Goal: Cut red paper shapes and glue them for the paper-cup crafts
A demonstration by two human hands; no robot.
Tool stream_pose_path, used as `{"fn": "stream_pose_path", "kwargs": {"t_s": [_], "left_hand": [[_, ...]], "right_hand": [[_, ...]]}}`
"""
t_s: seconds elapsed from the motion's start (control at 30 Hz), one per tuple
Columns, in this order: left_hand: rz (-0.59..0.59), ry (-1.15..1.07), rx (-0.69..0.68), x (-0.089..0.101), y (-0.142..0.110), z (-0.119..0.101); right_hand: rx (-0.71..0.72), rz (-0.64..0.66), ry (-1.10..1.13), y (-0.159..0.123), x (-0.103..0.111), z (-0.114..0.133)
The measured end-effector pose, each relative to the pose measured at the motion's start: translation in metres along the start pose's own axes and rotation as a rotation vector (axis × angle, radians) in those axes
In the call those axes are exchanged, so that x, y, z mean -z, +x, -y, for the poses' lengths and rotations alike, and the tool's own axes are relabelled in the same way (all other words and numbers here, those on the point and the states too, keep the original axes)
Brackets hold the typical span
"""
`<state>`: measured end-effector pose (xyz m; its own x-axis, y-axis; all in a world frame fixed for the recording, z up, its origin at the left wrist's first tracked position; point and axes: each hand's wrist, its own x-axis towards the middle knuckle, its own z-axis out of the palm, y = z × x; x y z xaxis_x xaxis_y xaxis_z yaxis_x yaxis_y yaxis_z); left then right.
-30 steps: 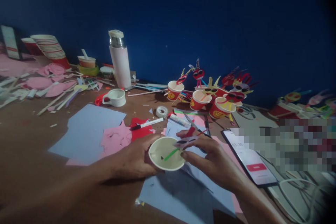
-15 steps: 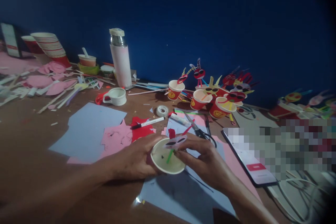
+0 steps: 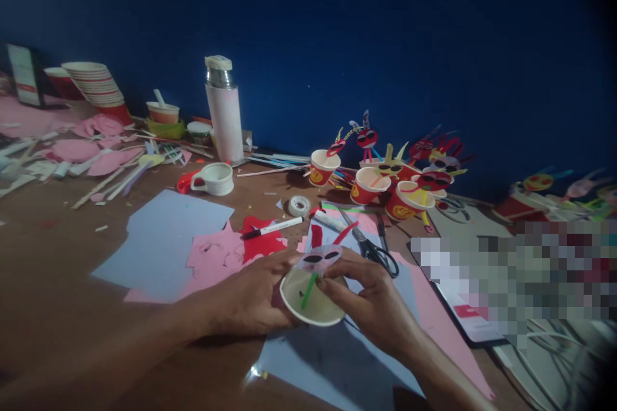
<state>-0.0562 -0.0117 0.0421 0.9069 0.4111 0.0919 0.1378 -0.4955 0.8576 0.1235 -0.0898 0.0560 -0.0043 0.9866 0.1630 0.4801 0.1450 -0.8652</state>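
Observation:
My left hand (image 3: pixel 260 292) is wrapped round the side of a paper cup (image 3: pixel 289 292), whose open mouth tilts toward me. Inside the cup stands a green straw (image 3: pixel 309 290). At the top of the straw is a pale paper face (image 3: pixel 320 257) with black eye shapes and two red strips sticking up from it. The thumb and fingers of my right hand (image 3: pixel 361 286) pinch the straw just below the face, over the cup's right rim. Where the fingertips meet, the grip is partly hidden.
Scissors (image 3: pixel 373 250), a marker (image 3: pixel 272 228) and a tape roll (image 3: pixel 299 206) lie beyond my hands. Finished-looking cups (image 3: pixel 369 189) with paper figures stand behind. A white flask (image 3: pixel 224 119), a mug (image 3: pixel 216 180) and stacked cups (image 3: pixel 99 87) are farther left; a phone (image 3: pixel 450 295) lies right.
The paper face has risen slightly and its red strips show more fully above the cup. The straw's lower end has shifted a little left inside the cup. The view has moved slightly.

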Motion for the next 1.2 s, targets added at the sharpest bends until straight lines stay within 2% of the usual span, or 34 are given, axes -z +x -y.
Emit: {"fn": "stream_pose_path", "kwargs": {"t_s": [0.2, 0.43, 0.63, 0.77, 0.87, 0.93, 1.07, 1.2], "left_hand": [[-0.061, 0.018, 0.075, -0.003, -0.003, 0.0], [-0.017, 0.146, 0.055, 0.0, -0.003, 0.0], [0.011, 0.117, 0.047, 0.001, -0.002, -0.002], [-0.016, 0.004, 0.146, 0.003, -0.004, -0.001], [-0.037, -0.098, 0.243, 0.007, -0.005, -0.003], [-0.061, -0.138, 0.255, 0.01, -0.006, -0.006], [-0.147, -0.131, 0.285, 0.02, -0.005, -0.011], [-0.126, -0.131, 0.378, 0.023, -0.004, -0.011]], "right_hand": [[0.01, -0.028, -0.001, -0.003, 0.0, -0.006], [-0.014, -0.051, -0.071, -0.005, 0.001, -0.004], [-0.003, -0.098, -0.021, -0.006, 0.008, -0.004], [0.013, -0.131, 0.035, -0.007, 0.021, -0.006], [-0.055, -0.095, -0.007, -0.008, 0.029, -0.007], [-0.092, -0.06, -0.04, -0.009, 0.03, -0.006], [-0.102, 0.02, -0.081, -0.008, 0.025, -0.003], [-0.117, 0.05, -0.094, -0.006, 0.017, -0.003]]}}
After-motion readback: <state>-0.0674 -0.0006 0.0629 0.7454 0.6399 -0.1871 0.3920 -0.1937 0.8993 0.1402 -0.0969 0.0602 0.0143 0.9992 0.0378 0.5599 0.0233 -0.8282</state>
